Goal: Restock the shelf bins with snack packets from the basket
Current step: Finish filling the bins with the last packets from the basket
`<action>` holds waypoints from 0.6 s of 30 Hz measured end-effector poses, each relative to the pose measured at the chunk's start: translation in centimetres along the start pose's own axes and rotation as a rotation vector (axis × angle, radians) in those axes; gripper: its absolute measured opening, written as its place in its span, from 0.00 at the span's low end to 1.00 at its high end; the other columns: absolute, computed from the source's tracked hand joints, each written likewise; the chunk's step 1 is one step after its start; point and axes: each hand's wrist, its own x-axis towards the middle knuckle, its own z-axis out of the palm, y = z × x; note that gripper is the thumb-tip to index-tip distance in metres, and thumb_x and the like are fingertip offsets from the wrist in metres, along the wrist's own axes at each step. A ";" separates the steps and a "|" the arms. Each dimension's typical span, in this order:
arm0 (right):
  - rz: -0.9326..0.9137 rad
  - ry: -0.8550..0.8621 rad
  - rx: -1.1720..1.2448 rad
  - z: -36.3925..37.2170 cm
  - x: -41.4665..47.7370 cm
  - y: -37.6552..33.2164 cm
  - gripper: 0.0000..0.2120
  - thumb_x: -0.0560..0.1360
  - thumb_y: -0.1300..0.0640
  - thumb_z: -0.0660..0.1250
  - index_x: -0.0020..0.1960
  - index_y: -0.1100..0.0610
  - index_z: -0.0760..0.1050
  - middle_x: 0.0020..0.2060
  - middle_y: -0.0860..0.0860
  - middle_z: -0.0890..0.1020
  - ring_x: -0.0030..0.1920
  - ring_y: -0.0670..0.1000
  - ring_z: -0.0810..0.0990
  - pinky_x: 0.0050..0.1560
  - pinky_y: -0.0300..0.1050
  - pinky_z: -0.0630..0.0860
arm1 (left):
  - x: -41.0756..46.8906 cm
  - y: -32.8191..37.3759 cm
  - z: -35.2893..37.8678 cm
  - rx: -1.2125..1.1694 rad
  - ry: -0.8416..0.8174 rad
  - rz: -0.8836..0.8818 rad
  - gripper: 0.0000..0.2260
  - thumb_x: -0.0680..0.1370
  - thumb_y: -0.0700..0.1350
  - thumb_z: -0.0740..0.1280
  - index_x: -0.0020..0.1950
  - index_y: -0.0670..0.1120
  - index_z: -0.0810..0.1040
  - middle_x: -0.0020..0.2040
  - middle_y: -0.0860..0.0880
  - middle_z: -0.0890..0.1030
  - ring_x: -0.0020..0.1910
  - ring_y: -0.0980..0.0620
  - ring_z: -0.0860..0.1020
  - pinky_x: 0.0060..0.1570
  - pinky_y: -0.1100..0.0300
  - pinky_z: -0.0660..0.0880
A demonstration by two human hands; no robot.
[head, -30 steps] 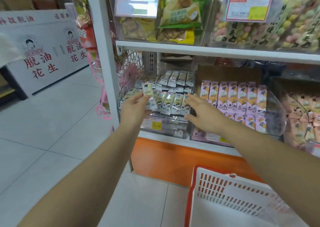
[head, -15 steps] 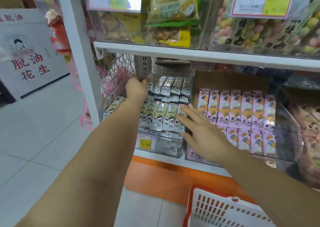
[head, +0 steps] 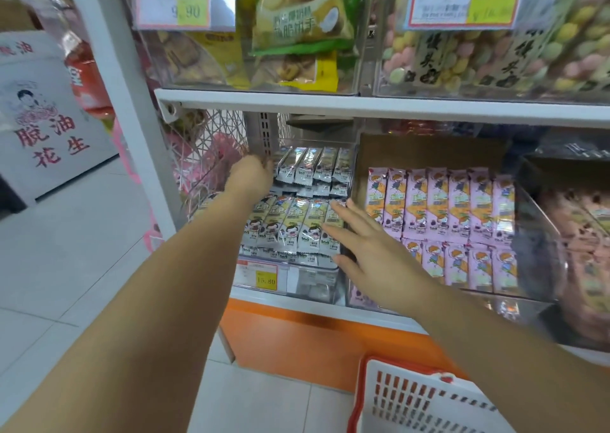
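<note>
While the left hand [head: 254, 172], grip hidden, reaches the back-row packets [head: 310, 165], the right hand [head: 373, 254] rests flat, fingers spread, on the front row [head: 290, 224]; placing seems underway, and next calls for a reach to the basket [head: 429, 399] below it.

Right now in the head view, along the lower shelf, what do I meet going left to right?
White sign with red characters → white shelf post → wire mesh panel → left hand → grey snack packets → pink snack packets → clear bin at the far right.
</note>
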 end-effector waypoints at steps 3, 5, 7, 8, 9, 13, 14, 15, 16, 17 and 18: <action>-0.013 0.027 -0.007 0.4 -0.1 0.2 0.24 0.81 0.53 0.58 0.76 0.47 0.56 0.76 0.42 0.44 0.71 0.38 0.35 0.75 0.52 0.54 | -4.3 0.7 0.0 -0.055 0.201 0.135 0.13 0.82 0.42 0.57 0.63 0.40 0.75 0.56 0.45 0.79 0.47 0.50 0.78 0.44 0.59 0.74; -0.066 0.138 0.015 1.0 -1.0 -0.2 0.22 0.81 0.56 0.59 0.74 0.49 0.62 0.77 0.45 0.51 0.76 0.44 0.43 0.76 0.54 0.54 | -8.5 0.9 0.4 -0.172 0.302 0.240 0.15 0.81 0.40 0.58 0.66 0.44 0.74 0.60 0.50 0.77 0.54 0.53 0.76 0.53 0.60 0.73; -0.168 0.346 0.062 1.8 -2.9 -0.8 0.17 0.78 0.59 0.62 0.67 0.53 0.73 0.73 0.50 0.65 0.74 0.50 0.59 0.74 0.49 0.58 | -13.1 0.5 1.2 -0.329 0.340 0.350 0.14 0.80 0.40 0.58 0.65 0.47 0.74 0.60 0.52 0.77 0.60 0.54 0.73 0.59 0.58 0.71; -0.207 0.431 0.100 2.2 -4.3 -1.1 0.15 0.77 0.60 0.62 0.62 0.56 0.77 0.68 0.52 0.72 0.70 0.51 0.66 0.72 0.44 0.61 | -15.4 0.1 1.9 -0.393 0.332 0.404 0.14 0.79 0.40 0.58 0.63 0.47 0.75 0.57 0.54 0.77 0.59 0.55 0.74 0.58 0.59 0.71; -0.234 0.479 0.139 2.6 -5.8 -1.1 0.13 0.76 0.60 0.61 0.58 0.57 0.79 0.62 0.53 0.78 0.64 0.50 0.72 0.67 0.40 0.65 | -17.5 -0.5 2.9 -0.416 0.309 0.446 0.14 0.79 0.40 0.58 0.62 0.47 0.76 0.55 0.54 0.78 0.57 0.55 0.75 0.56 0.61 0.71; -0.096 0.318 0.255 6.0 -12.9 0.9 0.09 0.75 0.58 0.63 0.50 0.55 0.81 0.44 0.47 0.83 0.44 0.46 0.80 0.48 0.40 0.75 | -24.0 -4.0 8.5 -0.287 0.025 0.477 0.16 0.76 0.46 0.56 0.57 0.46 0.79 0.50 0.50 0.82 0.49 0.51 0.79 0.48 0.57 0.74; -0.003 0.235 0.263 7.2 -14.9 2.1 0.08 0.75 0.59 0.64 0.50 0.53 0.81 0.43 0.45 0.83 0.42 0.45 0.80 0.46 0.41 0.76 | -25.0 -5.0 10.0 -0.245 -0.101 0.483 0.18 0.75 0.48 0.55 0.57 0.45 0.79 0.51 0.49 0.82 0.50 0.49 0.80 0.50 0.56 0.74; 0.097 0.135 0.272 8.3 -16.7 3.4 0.08 0.75 0.59 0.64 0.51 0.52 0.81 0.42 0.44 0.83 0.42 0.45 0.80 0.46 0.43 0.76 | -25.7 -6.0 11.6 -0.184 -0.228 0.494 0.19 0.74 0.48 0.55 0.59 0.45 0.79 0.54 0.48 0.81 0.53 0.47 0.79 0.54 0.57 0.73; 0.186 0.023 0.273 9.4 -18.4 4.7 0.09 0.76 0.59 0.64 0.52 0.51 0.80 0.43 0.44 0.83 0.42 0.46 0.80 0.48 0.45 0.77 | -26.2 -6.8 12.9 -0.105 -0.349 0.505 0.19 0.75 0.47 0.56 0.62 0.45 0.78 0.58 0.47 0.79 0.57 0.46 0.77 0.59 0.58 0.71; 0.250 -0.086 0.266 10.3 -19.8 6.0 0.09 0.76 0.59 0.63 0.53 0.52 0.80 0.46 0.45 0.83 0.44 0.46 0.80 0.49 0.47 0.77 | -26.6 -7.4 14.1 -0.022 -0.452 0.510 0.19 0.76 0.45 0.58 0.66 0.46 0.75 0.63 0.46 0.75 0.62 0.46 0.74 0.64 0.61 0.67; 0.306 -0.195 0.251 11.0 -21.0 7.2 0.10 0.77 0.58 0.63 0.55 0.52 0.80 0.48 0.45 0.83 0.45 0.46 0.80 0.52 0.47 0.77 | -26.9 -7.9 15.0 0.047 -0.530 0.511 0.20 0.78 0.45 0.59 0.70 0.46 0.71 0.69 0.46 0.70 0.67 0.46 0.70 0.67 0.63 0.60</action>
